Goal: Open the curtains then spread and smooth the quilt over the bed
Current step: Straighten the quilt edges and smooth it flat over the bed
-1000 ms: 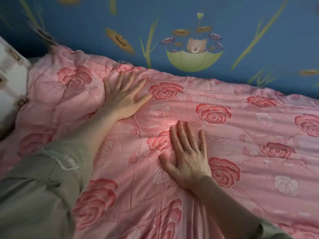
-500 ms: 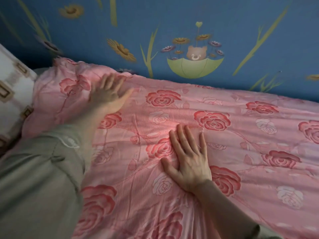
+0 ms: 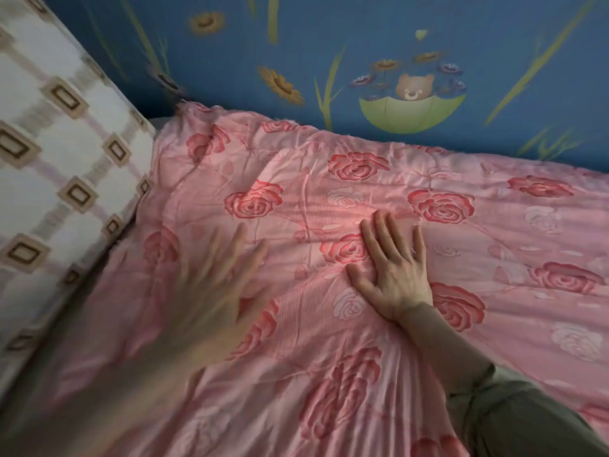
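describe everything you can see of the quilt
The quilt is pink fabric printed with red and white roses, spread out, creased near the patterned pillow it meets. Its far edge lies along the blue wall. The right hand lies flat on it; the blurred left hand is over it.

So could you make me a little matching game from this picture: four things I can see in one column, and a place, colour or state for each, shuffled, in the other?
Things:
1. right hand
2. left hand
3. cushion
4. bear

Descriptions:
A. painted on the blue wall
B. blurred, over the left part of the quilt
C. white with brown squares
D. flat on the quilt, fingers straight

Pairs: 1-D, 2-B, 3-C, 4-A
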